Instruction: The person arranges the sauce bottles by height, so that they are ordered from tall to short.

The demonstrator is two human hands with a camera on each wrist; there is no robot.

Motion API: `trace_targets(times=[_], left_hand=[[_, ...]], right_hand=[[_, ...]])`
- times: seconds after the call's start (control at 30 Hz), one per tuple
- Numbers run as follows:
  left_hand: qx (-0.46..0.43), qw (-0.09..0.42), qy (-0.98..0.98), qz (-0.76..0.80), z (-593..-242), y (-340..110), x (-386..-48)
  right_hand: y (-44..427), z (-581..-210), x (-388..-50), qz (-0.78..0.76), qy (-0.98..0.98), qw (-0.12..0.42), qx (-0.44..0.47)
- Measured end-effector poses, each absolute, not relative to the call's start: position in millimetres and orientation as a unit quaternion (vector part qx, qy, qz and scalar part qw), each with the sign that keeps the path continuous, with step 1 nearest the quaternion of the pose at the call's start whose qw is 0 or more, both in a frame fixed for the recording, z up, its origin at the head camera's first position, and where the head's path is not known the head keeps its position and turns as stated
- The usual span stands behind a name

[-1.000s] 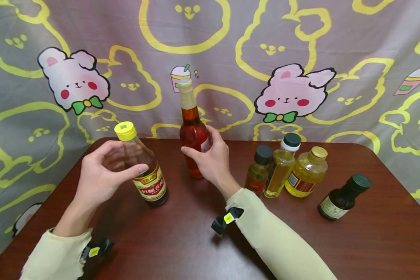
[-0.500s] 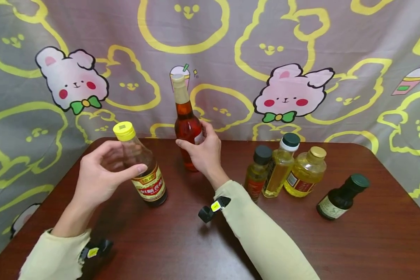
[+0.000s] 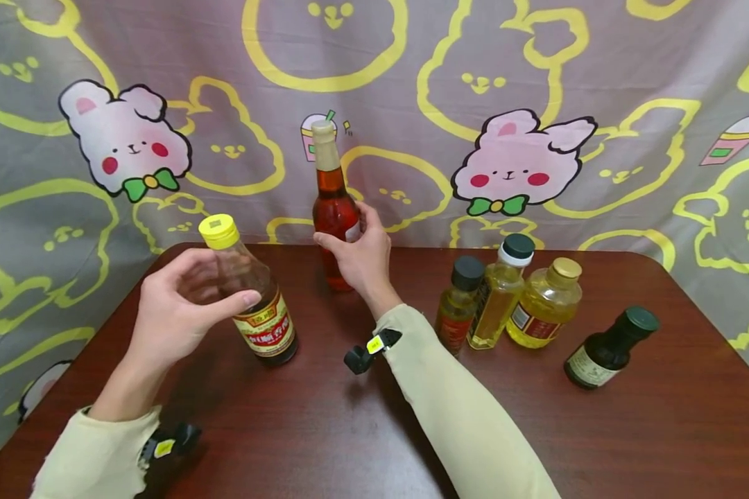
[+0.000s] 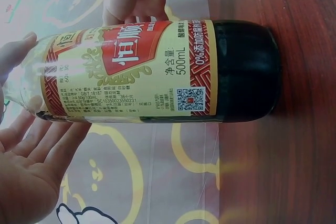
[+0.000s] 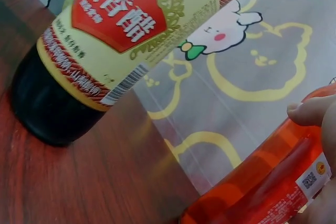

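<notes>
In the head view, the left hand (image 3: 173, 310) curls its thumb and fingers round the upper part of a dark sauce bottle (image 3: 267, 326) with a yellow cap, standing on the table. The left wrist view shows that bottle (image 4: 131, 72) with fingers behind its upper end. Farther back, the right hand (image 3: 365, 256) grips a tall red bottle (image 3: 336, 215) with a pale foil neck, thumb in front. In the right wrist view, the thumb lies against the red bottle (image 5: 262, 177), and the sauce bottle (image 5: 100, 51) stands beside it.
Right of the right forearm stand a small dark-capped bottle (image 3: 457, 312), a green-capped oil bottle (image 3: 498, 298) and a gold-capped oil bottle (image 3: 544, 305). Farther right is a dark green-capped bottle (image 3: 608, 353). A patterned cloth (image 3: 374, 62) hangs behind the brown table (image 3: 312, 423).
The right hand has moved the red bottle back and slightly left, toward the table's far edge. The left hand and the sauce bottle have hardly moved.
</notes>
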State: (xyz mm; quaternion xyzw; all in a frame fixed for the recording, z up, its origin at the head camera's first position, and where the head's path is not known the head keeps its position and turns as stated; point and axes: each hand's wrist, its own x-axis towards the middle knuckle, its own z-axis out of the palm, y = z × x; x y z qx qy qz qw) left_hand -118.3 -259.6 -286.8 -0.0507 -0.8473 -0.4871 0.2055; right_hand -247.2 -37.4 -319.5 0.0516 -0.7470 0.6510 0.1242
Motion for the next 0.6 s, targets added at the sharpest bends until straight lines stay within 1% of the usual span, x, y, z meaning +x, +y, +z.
trace_targets(times=[0.23,0.6], left_hand=[[-0.053,0.208,-0.846,-0.489,-286.8,-260.4,-117.4],[-0.056,0.204,-0.845,-0.491,-286.6,-260.2,-116.8]], right_hand=[[-40.7,-318.8,-253.2,0.618,-0.774,0.128,0.046],[-42.6,-319.3,-250.5,0.605,-0.784,0.134,0.026]])
